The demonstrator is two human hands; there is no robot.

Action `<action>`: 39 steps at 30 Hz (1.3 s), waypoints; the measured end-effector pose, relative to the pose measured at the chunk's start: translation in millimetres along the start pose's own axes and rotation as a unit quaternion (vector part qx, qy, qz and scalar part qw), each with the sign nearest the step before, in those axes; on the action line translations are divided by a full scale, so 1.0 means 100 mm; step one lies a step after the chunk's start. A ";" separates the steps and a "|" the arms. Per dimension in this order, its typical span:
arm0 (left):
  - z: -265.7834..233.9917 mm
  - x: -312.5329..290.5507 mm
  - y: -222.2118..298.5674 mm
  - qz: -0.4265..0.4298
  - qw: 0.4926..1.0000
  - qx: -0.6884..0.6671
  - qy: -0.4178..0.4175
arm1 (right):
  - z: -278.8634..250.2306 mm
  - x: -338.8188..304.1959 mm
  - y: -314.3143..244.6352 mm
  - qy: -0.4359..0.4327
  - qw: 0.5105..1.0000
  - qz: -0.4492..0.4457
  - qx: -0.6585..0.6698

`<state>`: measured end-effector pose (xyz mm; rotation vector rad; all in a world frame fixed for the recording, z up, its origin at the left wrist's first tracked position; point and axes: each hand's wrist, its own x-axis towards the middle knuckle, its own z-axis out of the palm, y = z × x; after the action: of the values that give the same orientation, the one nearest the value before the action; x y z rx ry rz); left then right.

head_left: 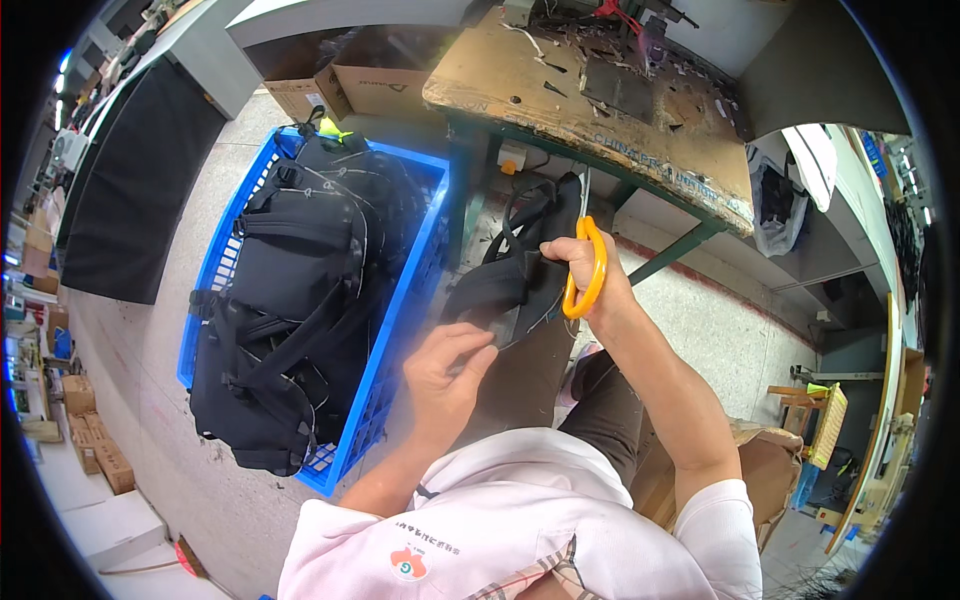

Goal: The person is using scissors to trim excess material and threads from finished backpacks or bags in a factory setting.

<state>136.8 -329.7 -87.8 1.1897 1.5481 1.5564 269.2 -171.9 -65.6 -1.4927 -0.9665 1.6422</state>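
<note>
The left hand (447, 375) curved its fingers beside the black bag (492, 287); whether they pinched anything, I cannot tell. Just beyond, the right hand (594, 268) closed its fingers around yellow-handled scissors (599, 279), its thumb against the bag — which hung before the lap. Leftward, a blue plastic crate (430, 215) held black backpacks (290, 285); farther off stood a scrap-strewn counter (500, 75).

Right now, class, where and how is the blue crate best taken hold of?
I'd grip the blue crate by its long right rim, coming from the right, where the person's left hand is. That edge lies largely bare, so a hand could likely hook over it, whereas black bags hang over the near end and hide its rim.
</note>
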 end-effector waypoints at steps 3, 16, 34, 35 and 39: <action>-0.04 0.00 -0.06 0.019 0.999 0.049 -0.002 | -0.02 0.03 0.05 0.013 1.000 0.022 0.006; -0.60 0.47 0.25 0.266 0.937 0.213 -0.072 | -0.07 0.09 -0.02 -0.078 0.983 0.115 0.120; -0.84 2.05 0.77 0.076 0.967 0.012 -0.244 | 0.13 -0.38 -0.97 -0.469 0.877 -0.065 0.079; -0.86 2.04 0.66 0.020 0.953 -0.030 -0.299 | 0.11 -0.38 -0.99 -0.460 0.880 -0.100 0.064; -0.76 1.83 0.25 -0.135 0.945 -0.151 -0.257 | 0.02 -0.40 -1.07 -0.449 0.885 -0.113 0.043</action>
<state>0.5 -197.5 -26.3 1.0483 1.0339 1.1342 272.5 -157.0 48.0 -0.4608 -1.4404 2.1809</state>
